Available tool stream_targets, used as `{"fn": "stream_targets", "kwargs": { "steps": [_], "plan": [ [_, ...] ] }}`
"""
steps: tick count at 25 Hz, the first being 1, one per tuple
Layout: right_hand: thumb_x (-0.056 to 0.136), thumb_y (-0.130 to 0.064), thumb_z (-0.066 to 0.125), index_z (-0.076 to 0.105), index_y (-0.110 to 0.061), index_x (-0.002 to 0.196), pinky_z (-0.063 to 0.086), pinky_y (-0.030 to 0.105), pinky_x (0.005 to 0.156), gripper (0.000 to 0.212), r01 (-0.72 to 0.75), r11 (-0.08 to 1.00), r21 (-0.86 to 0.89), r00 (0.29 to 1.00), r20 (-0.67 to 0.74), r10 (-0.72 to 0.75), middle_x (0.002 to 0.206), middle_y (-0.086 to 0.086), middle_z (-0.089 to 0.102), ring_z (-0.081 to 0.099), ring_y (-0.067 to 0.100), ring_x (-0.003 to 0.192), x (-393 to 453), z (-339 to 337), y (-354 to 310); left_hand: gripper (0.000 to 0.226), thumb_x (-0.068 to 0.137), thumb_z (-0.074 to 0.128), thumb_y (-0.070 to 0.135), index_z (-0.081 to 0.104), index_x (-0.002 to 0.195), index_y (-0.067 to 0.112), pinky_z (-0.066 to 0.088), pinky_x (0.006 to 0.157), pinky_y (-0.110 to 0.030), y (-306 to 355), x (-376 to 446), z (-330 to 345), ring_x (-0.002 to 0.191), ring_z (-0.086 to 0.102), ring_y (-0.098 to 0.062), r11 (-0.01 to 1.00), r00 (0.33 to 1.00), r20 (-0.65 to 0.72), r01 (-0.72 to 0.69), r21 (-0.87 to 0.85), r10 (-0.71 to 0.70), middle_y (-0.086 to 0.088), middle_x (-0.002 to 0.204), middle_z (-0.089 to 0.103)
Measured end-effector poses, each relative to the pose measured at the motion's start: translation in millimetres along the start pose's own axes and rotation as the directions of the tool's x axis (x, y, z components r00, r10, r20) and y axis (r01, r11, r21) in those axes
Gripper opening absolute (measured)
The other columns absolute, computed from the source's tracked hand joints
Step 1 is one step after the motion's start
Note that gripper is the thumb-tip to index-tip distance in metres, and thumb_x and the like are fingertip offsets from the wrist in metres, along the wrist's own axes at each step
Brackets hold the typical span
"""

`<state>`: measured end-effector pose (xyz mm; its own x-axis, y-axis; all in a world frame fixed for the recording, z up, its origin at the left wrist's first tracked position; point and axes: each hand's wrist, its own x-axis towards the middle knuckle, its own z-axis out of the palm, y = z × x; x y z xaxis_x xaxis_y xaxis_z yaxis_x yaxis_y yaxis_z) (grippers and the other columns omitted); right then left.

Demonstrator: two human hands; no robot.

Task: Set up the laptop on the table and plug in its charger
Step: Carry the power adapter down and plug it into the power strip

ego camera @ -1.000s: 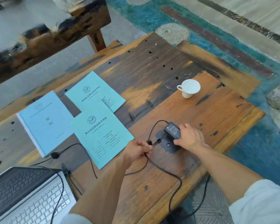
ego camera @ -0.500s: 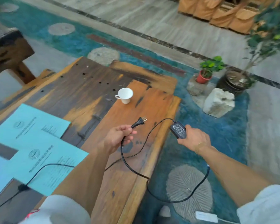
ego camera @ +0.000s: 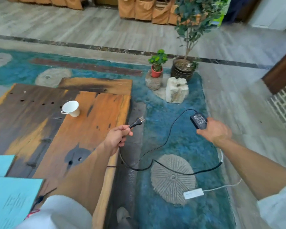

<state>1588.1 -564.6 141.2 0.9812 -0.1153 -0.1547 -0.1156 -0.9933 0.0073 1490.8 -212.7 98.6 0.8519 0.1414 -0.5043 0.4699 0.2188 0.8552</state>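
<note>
Two hands, plug (ego camera: 136,122) and charger brick (ego camera: 198,120)

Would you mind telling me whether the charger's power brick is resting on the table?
Apart. The head view shows the right hand holding the power brick out over the blue rug, beyond the table edge.

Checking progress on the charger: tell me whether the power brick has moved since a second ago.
Yes. The power brick, held in the right hand, has left the table top and now hangs beyond its right edge, over the blue rug.

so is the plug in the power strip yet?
No. The left hand holds the plug in the air beside the table edge, while the white power strip lies on the carpet with nothing inserted.
</note>
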Motion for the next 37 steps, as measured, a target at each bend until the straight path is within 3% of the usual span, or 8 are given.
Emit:
{"fn": "stream_targets", "kwargs": {
  "steps": [5,8,12,15,21,25,31,37],
  "plan": [
    [0.064,-0.052,0.064,0.052,-0.018,0.117,0.052,0.033,0.067,0.064,-0.038,0.997,0.068,0.999,0.039,0.036,0.090,0.007,0.065,0.062,0.029,0.081,-7,18,123,0.016,0.097,0.052,0.006,0.065,0.091,0.015,0.015,0.038,-0.015,-14,-21,108,0.038,0.025,-0.006,0.995,0.999,-0.050,-0.005,0.103,0.010,0.003,0.066,0.055],
    [0.068,-0.049,0.066,0.053,-0.014,0.111,0.053,0.034,0.069,0.056,-0.019,0.995,0.102,0.996,0.090,0.009,0.089,0.009,0.063,0.062,0.030,0.081,-19,29,186,0.014,0.094,0.054,0.006,0.065,0.091,0.014,0.015,0.037,-0.016,-33,-37,181,0.034,0.026,-0.005,0.988,0.993,-0.118,-0.002,0.152,0.020,0.002,0.061,0.049],
    [0.068,-0.050,0.067,0.054,-0.013,0.109,0.053,0.036,0.073,0.057,0.050,0.989,0.139,0.988,0.140,-0.070,0.099,0.013,0.069,0.066,0.032,0.090,-34,53,245,0.011,0.089,0.056,0.009,0.066,0.094,0.012,0.015,0.038,-0.017,-67,-60,256,0.036,0.026,-0.008,0.986,0.983,-0.182,0.032,0.162,-0.002,0.001,0.058,0.044],
    [0.070,-0.052,0.066,0.053,-0.014,0.107,0.053,0.034,0.069,0.054,0.071,0.989,0.131,0.973,0.208,-0.097,0.090,0.007,0.066,0.064,0.029,0.081,-52,79,271,0.006,0.088,0.065,0.021,0.065,0.089,0.015,0.014,0.042,-0.020,-100,-82,287,0.040,0.025,-0.010,0.979,0.979,-0.197,0.088,0.183,-0.051,0.001,0.059,0.042],
    [0.077,-0.053,0.066,0.051,-0.014,0.105,0.045,0.031,0.062,0.050,0.068,0.986,0.149,0.926,0.359,-0.118,0.088,0.005,0.064,0.061,0.027,0.077,-91,140,287,0.023,0.092,0.066,0.023,0.056,0.072,0.015,0.022,0.039,-0.020,-179,-101,309,0.038,0.031,-0.010,0.957,0.954,-0.260,0.205,0.206,-0.149,-0.001,0.060,0.049],
    [0.077,-0.055,0.065,0.052,-0.015,0.107,0.044,0.033,0.066,0.052,0.074,0.981,0.177,0.889,0.434,-0.146,0.100,0.009,0.069,0.067,0.030,0.093,-111,202,276,0.014,0.098,0.056,0.017,0.052,0.085,0.014,0.042,0.048,-0.022,-243,-95,311,0.049,0.054,-0.012,0.933,0.931,-0.204,0.333,0.135,-0.303,-0.007,0.081,0.071],
    [0.076,-0.053,0.065,0.051,-0.015,0.114,0.050,0.038,0.074,0.056,0.046,0.987,0.154,0.879,0.464,-0.113,0.104,0.011,0.068,0.066,0.033,0.096,-112,321,264,0.005,0.096,0.056,0.012,0.056,0.091,0.014,0.037,0.056,-0.027,-353,-43,294,0.051,0.047,-0.014,0.890,0.888,-0.197,0.441,0.111,-0.416,-0.006,0.084,0.074],
    [0.080,-0.052,0.065,0.051,-0.014,0.114,0.048,0.037,0.072,0.053,0.084,0.984,0.154,0.868,0.474,-0.148,0.103,0.008,0.067,0.063,0.032,0.097,-89,533,262,0.012,0.090,0.052,-0.001,0.053,0.087,0.011,0.025,0.040,-0.020,-509,59,287,0.035,0.031,-0.008,0.869,0.878,-0.249,0.459,0.188,-0.410,-0.012,0.085,0.071]
  ]
}}
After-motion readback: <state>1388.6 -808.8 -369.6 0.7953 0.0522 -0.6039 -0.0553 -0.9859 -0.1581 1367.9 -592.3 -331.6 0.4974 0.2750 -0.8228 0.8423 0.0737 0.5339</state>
